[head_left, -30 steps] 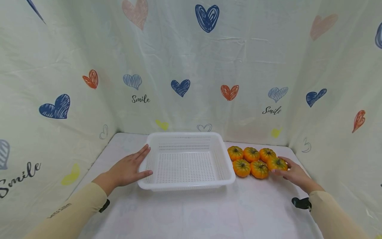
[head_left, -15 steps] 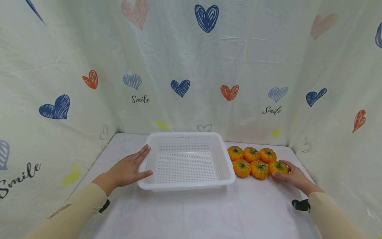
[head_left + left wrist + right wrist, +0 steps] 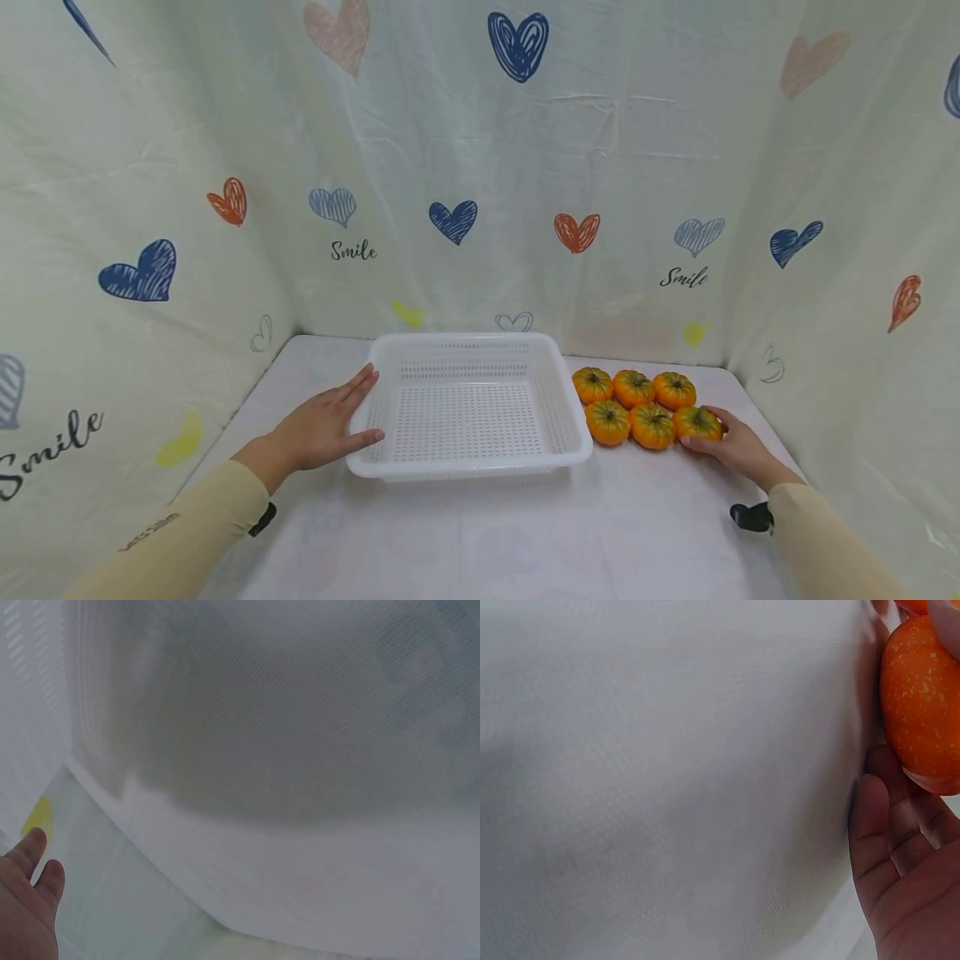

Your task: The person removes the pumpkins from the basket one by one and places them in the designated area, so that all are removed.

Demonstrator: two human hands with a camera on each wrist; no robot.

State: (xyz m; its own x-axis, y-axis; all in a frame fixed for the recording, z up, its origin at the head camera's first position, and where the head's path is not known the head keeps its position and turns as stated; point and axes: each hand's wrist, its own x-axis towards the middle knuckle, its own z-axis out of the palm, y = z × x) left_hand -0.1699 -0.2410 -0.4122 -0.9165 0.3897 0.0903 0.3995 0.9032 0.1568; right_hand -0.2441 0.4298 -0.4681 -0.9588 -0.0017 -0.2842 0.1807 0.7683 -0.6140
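Note:
A white perforated plastic basket [image 3: 468,467] stands in the middle of the table in the head view. My left hand [image 3: 318,427] rests on its left rim with the fingers straight and the thumb spread. To the right of the basket sit several small orange pumpkins [image 3: 608,422] with greenish tops, in two rows. My right hand [image 3: 742,452] holds the front-row pumpkin at the right end [image 3: 697,423], thumb on the near side and fingers round the far right. In the right wrist view the orange side of that pumpkin [image 3: 922,705] shows between thumb and fingers, low over the cloth.
A pale cloth covers the table [image 3: 480,542]. A curtain [image 3: 480,283] printed with hearts and "Smile" hangs close behind the table and along both sides. The basket's right rim lies near the leftmost pumpkins.
My right hand has moved the pumpkin slightly down toward the near side, into line with the front row. The left hand and the basket have stayed in place.

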